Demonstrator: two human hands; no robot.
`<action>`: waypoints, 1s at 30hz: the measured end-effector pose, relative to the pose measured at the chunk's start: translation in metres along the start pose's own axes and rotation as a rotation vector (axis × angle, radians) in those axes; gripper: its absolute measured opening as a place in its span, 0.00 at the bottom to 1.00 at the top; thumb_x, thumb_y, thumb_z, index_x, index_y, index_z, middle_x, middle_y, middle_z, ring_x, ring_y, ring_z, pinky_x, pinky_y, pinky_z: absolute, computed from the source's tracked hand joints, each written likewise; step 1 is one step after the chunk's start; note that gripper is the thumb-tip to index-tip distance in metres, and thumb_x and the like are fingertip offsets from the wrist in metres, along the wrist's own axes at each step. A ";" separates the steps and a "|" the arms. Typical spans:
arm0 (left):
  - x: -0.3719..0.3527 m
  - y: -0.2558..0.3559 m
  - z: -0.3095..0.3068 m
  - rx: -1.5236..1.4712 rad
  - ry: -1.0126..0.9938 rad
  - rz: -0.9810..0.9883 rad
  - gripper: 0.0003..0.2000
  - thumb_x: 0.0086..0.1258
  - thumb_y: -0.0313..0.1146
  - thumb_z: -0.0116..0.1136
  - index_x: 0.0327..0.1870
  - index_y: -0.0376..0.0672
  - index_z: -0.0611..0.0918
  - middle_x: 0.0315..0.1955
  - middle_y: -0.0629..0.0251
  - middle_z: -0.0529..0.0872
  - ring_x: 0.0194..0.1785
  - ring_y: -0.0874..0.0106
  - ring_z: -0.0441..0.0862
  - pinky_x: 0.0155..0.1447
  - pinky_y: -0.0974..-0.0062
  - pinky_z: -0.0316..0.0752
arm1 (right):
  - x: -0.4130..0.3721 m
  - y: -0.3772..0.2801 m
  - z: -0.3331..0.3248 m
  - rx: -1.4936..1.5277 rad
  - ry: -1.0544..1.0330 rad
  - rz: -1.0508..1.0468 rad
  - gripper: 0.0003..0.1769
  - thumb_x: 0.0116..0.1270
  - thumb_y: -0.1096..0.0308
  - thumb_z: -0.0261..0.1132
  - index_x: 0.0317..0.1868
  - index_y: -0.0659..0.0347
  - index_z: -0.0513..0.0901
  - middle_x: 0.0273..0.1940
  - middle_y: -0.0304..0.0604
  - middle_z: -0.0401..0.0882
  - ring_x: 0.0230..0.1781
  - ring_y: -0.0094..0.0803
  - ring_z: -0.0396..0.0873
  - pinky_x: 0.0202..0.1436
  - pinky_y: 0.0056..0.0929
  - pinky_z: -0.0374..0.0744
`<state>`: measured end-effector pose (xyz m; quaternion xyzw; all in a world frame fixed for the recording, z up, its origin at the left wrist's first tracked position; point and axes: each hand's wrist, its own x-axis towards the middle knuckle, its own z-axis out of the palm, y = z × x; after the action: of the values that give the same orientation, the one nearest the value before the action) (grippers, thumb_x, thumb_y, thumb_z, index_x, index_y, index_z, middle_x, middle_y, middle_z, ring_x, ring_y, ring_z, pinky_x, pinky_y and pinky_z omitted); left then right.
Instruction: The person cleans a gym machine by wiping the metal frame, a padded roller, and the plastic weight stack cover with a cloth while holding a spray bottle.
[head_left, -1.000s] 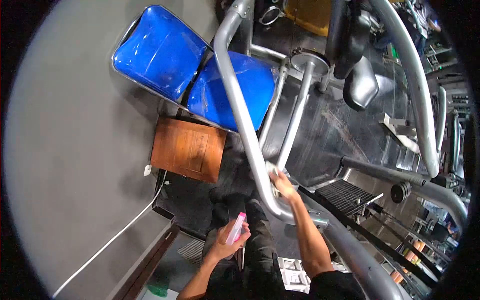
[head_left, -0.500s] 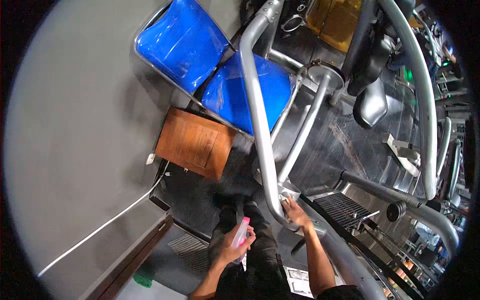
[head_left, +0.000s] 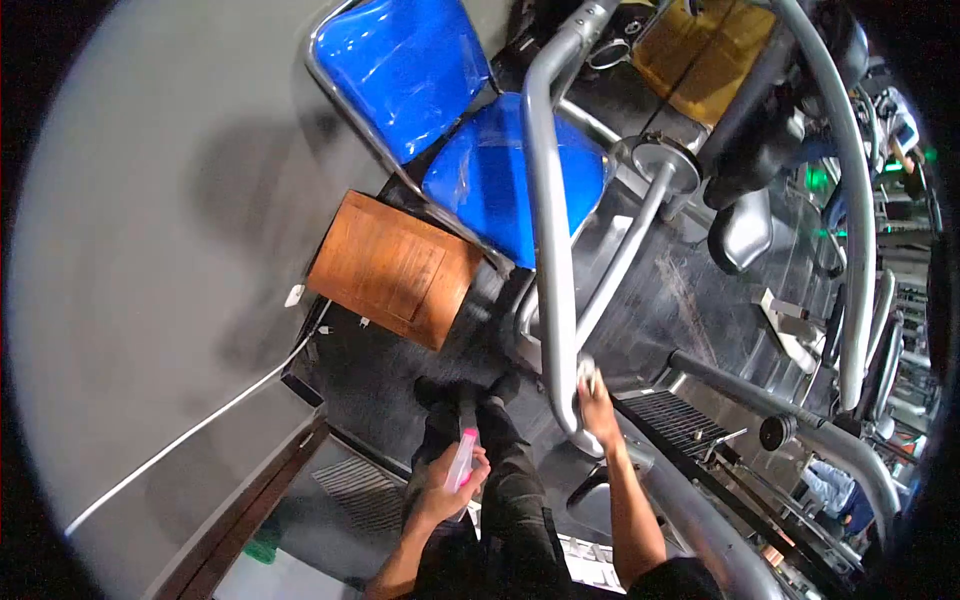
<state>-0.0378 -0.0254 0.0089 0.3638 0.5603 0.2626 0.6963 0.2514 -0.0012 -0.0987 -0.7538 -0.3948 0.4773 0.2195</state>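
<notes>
In my left hand is a clear spray bottle with a pink top, held low in front of my legs. My fingers wrap around its body. My right hand presses against the silver tube frame near its lower bend. A small whitish cloth shows at the fingertips there, mostly covered by the hand. Behind the hand, a thinner silver bar slopes up to a round plate.
A blue padded chair and a wooden box stand by the grey wall. A white cable runs along the wall base. Gym machine tubes and a black grille are on the right. People are in the far right background.
My right hand has shifted a little up along the tube, and its fingers now point more upward. The left hand still holds the spray bottle. The whole view has shifted slightly.
</notes>
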 end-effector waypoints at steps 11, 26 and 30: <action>-0.011 -0.018 -0.031 -0.224 0.149 0.045 0.12 0.65 0.25 0.59 0.49 0.40 0.74 0.32 0.68 0.81 0.24 0.80 0.79 0.28 0.81 0.74 | 0.033 -0.140 -0.012 -0.767 0.012 -0.694 0.25 0.53 0.77 0.61 0.53 0.46 0.82 0.54 0.47 0.76 0.59 0.47 0.73 0.61 0.38 0.76; -0.036 -0.050 -0.003 -0.313 0.371 0.118 0.11 0.65 0.24 0.60 0.46 0.40 0.75 0.30 0.70 0.79 0.25 0.82 0.77 0.28 0.82 0.72 | 0.114 -0.057 0.040 -1.528 -0.761 -1.188 0.05 0.57 0.66 0.62 0.29 0.56 0.83 0.25 0.41 0.80 0.30 0.36 0.81 0.29 0.45 0.76; -0.044 -0.043 0.001 -0.334 0.342 0.023 0.11 0.64 0.23 0.60 0.46 0.39 0.75 0.28 0.71 0.78 0.25 0.82 0.76 0.28 0.82 0.72 | 0.145 -0.119 0.058 -1.579 -0.423 -0.862 0.06 0.58 0.65 0.63 0.34 0.56 0.83 0.34 0.49 0.82 0.39 0.36 0.82 0.28 0.38 0.76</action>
<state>-0.0489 -0.0849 0.0002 0.1999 0.6148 0.4174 0.6386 0.1877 0.1831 -0.1201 -0.3699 -0.8840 0.0745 -0.2761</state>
